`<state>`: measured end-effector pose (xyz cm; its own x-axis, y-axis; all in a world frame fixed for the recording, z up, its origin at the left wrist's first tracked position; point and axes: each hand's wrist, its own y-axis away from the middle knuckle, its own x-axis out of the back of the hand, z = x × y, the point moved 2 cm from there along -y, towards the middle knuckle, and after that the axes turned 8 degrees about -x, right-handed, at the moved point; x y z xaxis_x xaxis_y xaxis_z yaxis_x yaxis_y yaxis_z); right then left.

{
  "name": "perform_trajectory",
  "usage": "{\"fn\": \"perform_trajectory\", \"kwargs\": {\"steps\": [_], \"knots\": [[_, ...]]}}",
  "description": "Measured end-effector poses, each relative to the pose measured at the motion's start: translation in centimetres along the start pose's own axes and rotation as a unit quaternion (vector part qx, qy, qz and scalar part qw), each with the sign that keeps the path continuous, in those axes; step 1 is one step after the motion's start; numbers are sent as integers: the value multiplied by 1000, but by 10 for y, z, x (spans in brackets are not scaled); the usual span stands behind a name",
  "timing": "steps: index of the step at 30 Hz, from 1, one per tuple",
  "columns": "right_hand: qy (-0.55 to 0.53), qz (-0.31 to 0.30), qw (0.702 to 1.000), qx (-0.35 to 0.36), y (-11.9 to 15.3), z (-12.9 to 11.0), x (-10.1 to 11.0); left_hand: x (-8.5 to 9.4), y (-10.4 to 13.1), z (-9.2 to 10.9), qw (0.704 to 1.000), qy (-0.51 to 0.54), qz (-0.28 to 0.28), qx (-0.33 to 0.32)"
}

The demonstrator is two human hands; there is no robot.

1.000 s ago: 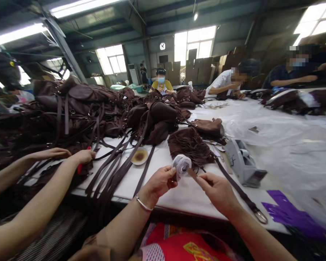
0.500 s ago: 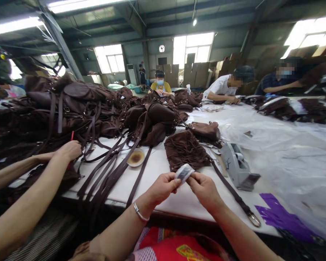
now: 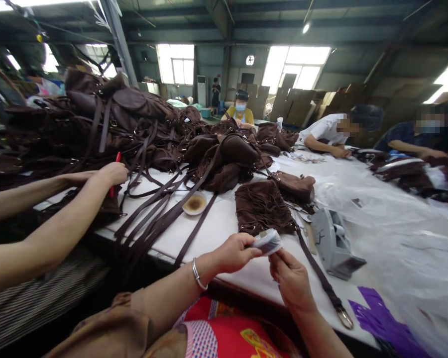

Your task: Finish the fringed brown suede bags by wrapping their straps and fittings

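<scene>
Above the table's front edge, my left hand (image 3: 236, 253) pinches one end of a small whitish, translucent plastic packet (image 3: 268, 241). At its lower right side, the fingertips of my right hand (image 3: 293, 278) are closed on the packet's edge. What lies inside the wrapping is hard to make out. Just beyond my hands lies a dark brown fringed bag (image 3: 263, 206), flat on the white tabletop (image 3: 224, 219). Its strap (image 3: 317, 266) runs toward me on the right and ends in a metal clasp (image 3: 344, 318).
Brown bags (image 3: 134, 119) are heaped at left, their straps (image 3: 160, 219) trailing forward. A stained saucer (image 3: 194, 204), grey dispenser (image 3: 334, 243), purple tape (image 3: 384, 318) and plastic sheeting (image 3: 403, 223) lie around. At left, a co-worker's hand (image 3: 114, 174) holds a red stick-like tool; others work across the table.
The packet has been turned so that it lies more level. My right hand has shifted to its lower edge and tilted upright. The view has swung left.
</scene>
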<state>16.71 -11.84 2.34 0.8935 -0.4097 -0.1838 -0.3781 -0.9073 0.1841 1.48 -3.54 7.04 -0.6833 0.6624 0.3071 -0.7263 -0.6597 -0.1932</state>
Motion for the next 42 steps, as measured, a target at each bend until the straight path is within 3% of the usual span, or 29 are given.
{"fn": "perform_trajectory", "kwargs": {"steps": [4,10,15,17,21,26,30,33,38,40,42], "knots": [[13,3,1000,7,0,1,0,0,2,1,1000,-4,2,-13],[222,2,973,67,4,-13,4,-1,4,-4,999,-35,-11,-30],[242,-54,968,26,12,-5,15,3,4,-4,997,-65,-5,-48],[265,-42,963,25,14,-2,19,3,4,-2,995,-86,-13,-42],[309,8,948,77,13,-8,20,0,3,-4,995,-85,-35,-27],[352,-13,926,138,14,-13,13,1,2,-9,999,-52,-4,11],[421,-13,850,317,27,-9,15,7,3,-11,996,-28,1,86],[460,-84,776,422,35,-8,19,10,3,-11,994,-24,-3,104],[527,-165,668,498,34,-23,23,7,1,-11,992,-52,-38,105],[545,-181,649,498,32,-30,19,6,0,-11,991,-59,-51,104],[553,-188,648,488,30,-34,14,7,1,-11,990,-65,-59,108]]}}
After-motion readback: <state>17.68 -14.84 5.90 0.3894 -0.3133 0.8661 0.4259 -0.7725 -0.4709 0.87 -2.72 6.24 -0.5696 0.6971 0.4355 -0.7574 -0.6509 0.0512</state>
